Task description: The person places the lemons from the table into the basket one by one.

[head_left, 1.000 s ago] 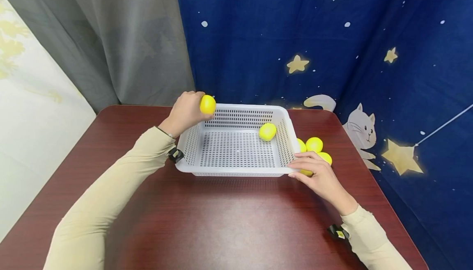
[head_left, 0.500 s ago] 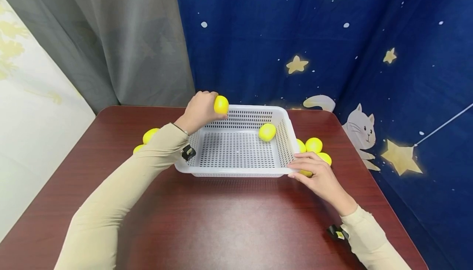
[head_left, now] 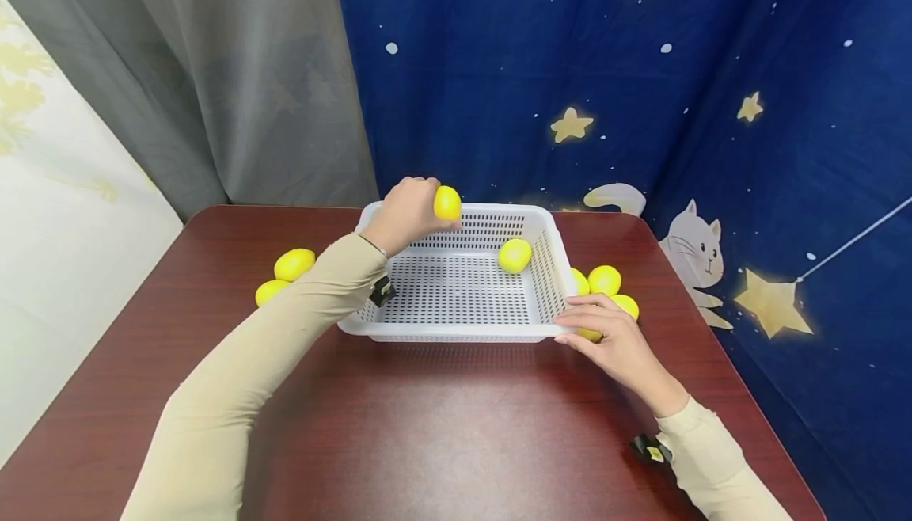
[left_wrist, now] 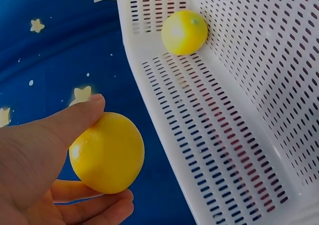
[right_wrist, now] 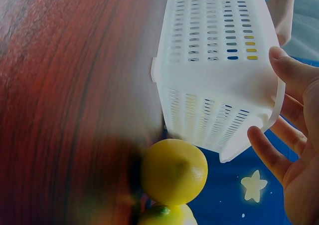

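My left hand (head_left: 420, 212) grips a yellow lemon (head_left: 446, 203) between thumb and fingers, just above the far rim of the white slotted basket (head_left: 456, 332). The left wrist view shows that held lemon (left_wrist: 107, 152) in my left hand (left_wrist: 45, 180), beside the basket wall (left_wrist: 164, 100). Another lemon (head_left: 515, 255) lies inside the basket against its right wall, also visible as the lemon (left_wrist: 184, 32). My right hand (head_left: 598, 327) rests with straight fingers against the basket's near right corner (right_wrist: 219, 100); the right hand (right_wrist: 294, 155) holds nothing.
Three lemons (head_left: 606, 279) lie on the dark red table (head_left: 456, 426) right of the basket, one lemon (right_wrist: 174, 171) just under my right hand. Two more lemons (head_left: 294, 264) sit left of the basket. A grey curtain and a blue star cloth hang behind.
My left hand has carried its lemon to the right along the basket's far rim. The arm's shift uncovered the two lemons on the left. The right hand has stayed put.
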Motion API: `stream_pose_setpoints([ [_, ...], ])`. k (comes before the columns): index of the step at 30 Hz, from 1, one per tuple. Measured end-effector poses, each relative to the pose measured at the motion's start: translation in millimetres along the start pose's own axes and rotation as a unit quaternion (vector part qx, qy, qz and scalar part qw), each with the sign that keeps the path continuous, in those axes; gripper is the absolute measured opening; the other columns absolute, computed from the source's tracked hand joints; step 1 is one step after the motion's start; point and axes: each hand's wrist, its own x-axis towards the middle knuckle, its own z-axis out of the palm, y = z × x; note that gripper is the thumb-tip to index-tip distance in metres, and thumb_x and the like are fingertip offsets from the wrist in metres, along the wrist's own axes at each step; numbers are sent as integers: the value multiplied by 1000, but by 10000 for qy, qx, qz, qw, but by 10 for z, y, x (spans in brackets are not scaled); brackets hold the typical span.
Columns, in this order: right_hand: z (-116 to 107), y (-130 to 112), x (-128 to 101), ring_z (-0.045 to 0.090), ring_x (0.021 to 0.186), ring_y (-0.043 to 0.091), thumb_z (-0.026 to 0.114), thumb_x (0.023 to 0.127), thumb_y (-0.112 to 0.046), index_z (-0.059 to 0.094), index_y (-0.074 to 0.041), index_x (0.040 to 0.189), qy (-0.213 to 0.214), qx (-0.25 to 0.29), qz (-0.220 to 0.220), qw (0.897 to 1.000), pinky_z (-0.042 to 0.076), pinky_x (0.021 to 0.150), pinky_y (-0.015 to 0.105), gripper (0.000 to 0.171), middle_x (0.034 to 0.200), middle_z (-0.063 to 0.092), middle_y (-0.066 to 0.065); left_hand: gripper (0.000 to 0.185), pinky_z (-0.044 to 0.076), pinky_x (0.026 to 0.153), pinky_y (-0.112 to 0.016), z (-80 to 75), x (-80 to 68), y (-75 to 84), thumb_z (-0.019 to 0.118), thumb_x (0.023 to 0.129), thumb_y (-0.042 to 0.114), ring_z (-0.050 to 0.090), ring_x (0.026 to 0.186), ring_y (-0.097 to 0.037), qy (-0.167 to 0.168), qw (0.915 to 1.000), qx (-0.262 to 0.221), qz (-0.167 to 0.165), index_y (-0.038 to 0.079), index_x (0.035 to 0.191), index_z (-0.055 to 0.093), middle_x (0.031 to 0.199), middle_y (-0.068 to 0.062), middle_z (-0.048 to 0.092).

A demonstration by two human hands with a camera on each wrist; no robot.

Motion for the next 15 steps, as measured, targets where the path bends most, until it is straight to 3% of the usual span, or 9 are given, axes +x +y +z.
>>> stream_pose_setpoints([
  [15,-8,4,-1,58,118,14,88,72,-23,78,-17,108,-41,-41,80,10000,36,101,7,38,108,76,-8,63,55,79,-35,115,154,214,78,77,55,61,88,-23,-145,9999,-86,40,6,115,62,99,-9,67],
])
